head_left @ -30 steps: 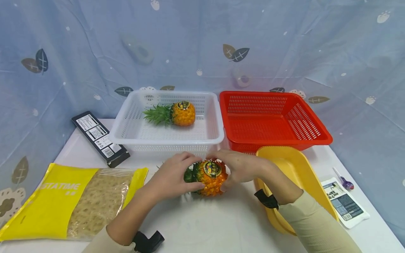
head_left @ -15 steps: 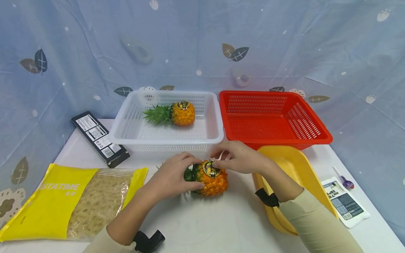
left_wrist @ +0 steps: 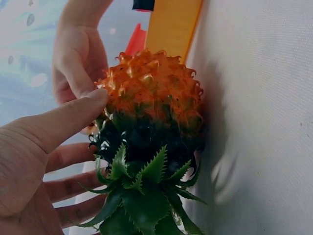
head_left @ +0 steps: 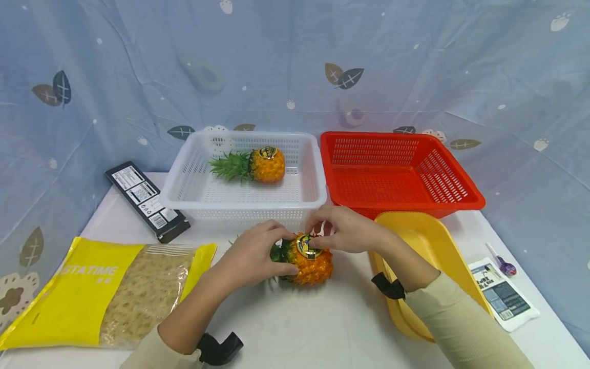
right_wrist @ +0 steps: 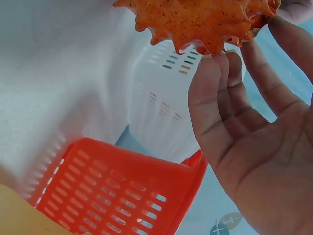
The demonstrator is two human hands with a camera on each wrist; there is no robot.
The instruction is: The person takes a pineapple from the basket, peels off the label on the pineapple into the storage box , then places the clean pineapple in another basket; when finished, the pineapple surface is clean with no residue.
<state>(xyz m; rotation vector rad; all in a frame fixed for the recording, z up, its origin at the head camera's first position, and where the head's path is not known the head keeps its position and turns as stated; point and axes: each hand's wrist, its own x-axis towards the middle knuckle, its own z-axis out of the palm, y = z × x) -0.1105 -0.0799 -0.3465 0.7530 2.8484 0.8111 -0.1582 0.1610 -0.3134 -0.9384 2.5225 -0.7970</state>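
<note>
An orange toy-like pineapple [head_left: 315,271] with a green crown lies on its side on the white table. My left hand [head_left: 258,253] grips it near the crown, thumb on the near side; in the left wrist view, the thumb presses its spiky body [left_wrist: 151,83] above the green leaves [left_wrist: 146,200]. My right hand [head_left: 348,230] holds its far upper side, the thumb on the round black-and-gold label [head_left: 306,246]. In the right wrist view, the right fingers [right_wrist: 205,83] touch the fruit's edge. A second pineapple [head_left: 268,166] lies in the white basket [head_left: 244,206].
A red basket [head_left: 401,206] stands beside the white one. The yellow tray [head_left: 433,246] sits under my right forearm. A white packet [head_left: 504,297] and a lollipop [head_left: 507,267] lie at right; a black box [head_left: 147,202] and a yellow food bag [head_left: 92,292] at left.
My right hand has moved from the pineapple's base end up to its far upper side, and its thumb has come onto the label. My left hand and the pineapple have stayed put.
</note>
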